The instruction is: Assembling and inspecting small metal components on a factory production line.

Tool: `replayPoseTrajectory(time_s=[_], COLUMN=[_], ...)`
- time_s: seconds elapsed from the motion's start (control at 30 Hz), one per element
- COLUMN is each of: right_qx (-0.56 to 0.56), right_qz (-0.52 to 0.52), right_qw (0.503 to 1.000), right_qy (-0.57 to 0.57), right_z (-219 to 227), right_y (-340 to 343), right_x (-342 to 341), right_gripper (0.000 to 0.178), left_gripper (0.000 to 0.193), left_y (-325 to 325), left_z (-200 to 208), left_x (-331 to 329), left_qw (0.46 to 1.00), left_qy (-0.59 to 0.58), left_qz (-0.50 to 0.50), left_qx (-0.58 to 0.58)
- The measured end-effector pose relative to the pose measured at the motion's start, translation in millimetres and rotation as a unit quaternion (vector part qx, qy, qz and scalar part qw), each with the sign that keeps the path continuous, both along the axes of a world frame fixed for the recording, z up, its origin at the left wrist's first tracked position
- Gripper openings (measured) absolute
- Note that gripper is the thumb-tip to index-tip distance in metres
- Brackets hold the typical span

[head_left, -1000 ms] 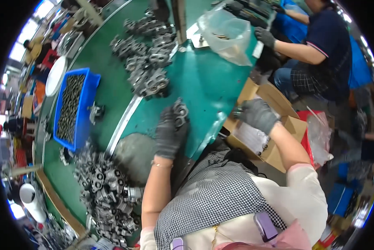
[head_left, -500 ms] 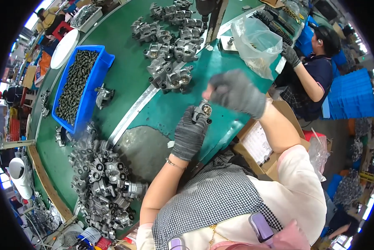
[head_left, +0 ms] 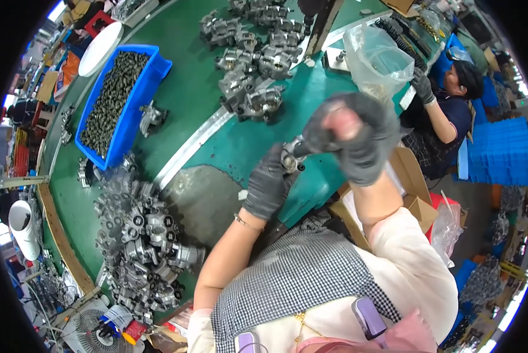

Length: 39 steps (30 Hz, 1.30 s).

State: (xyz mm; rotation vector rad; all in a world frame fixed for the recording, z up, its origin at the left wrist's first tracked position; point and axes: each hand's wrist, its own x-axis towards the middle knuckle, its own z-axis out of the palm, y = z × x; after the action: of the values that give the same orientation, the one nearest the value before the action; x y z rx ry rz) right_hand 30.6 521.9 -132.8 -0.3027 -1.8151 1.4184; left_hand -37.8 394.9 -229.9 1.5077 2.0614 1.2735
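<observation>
My left hand point(head_left: 267, 187), in a grey knit glove, grips a small silver metal casting point(head_left: 290, 160) with a round bore, over the green table. Right beside it is my right hand point(head_left: 358, 138), gloved too and blurred by motion. Its fingers are curled, with bare pink fingertips showing. Something dark juts from this fist toward the casting, but I cannot make out its kind. Beyond my hands lies a group of larger metal castings point(head_left: 258, 103). A big heap of similar castings point(head_left: 143, 241) is at the left.
A blue bin point(head_left: 152, 73) of small dark parts stands at the far left, a loose casting point(head_left: 152, 117) beside it. A clear plastic bag point(head_left: 373, 56) and a metal post point(head_left: 323, 26) are at the back. An open carton point(head_left: 414, 170) is at my right, near a seated co-worker point(head_left: 446, 112).
My right hand has swung right and turned over, its curled fingertips now showing. The casting remains in my left hand. The whole view has shifted slightly.
</observation>
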Motion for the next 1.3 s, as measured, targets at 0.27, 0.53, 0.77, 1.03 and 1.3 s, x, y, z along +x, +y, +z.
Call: replayPoseTrajectory(time_s=[0.27,0.53,0.77,1.03,1.3], right_qx=[-0.113,-0.109,-0.096,-0.018,0.050], right_qz=[0.053,-0.027,-0.113,-0.180,-0.009], right_qw=[0.991,0.991,0.987,0.788,0.568], right_qy=[-0.039,-0.076,0.061,-0.589,-0.822], right_z=[26.1,-24.6,48.4,-37.9,-179.5], right_y=[8.5,15.9,28.3,44.0,-13.0], right_x=[10.8,0.4,73.3,268.8,359.6], right_gripper=[0.019,0.027,0.021,0.018,0.030], left_gripper=[0.068,0.067,0.061,0.068,0.046], left_y=[-1.1,2.6,59.5,-12.8,-31.3], left_z=[-16.7,-22.8,-2.6,51.0,3.8], left_x=[-4.3,-7.5,-52.9,-267.4,-333.8], left_qw=[0.994,0.998,0.994,0.863,0.952], left_qy=[0.106,0.066,-0.068,0.312,0.003], left_qz=[-0.001,-0.011,0.077,0.147,0.240], left_qx=[-0.012,-0.011,0.034,-0.369,-0.191])
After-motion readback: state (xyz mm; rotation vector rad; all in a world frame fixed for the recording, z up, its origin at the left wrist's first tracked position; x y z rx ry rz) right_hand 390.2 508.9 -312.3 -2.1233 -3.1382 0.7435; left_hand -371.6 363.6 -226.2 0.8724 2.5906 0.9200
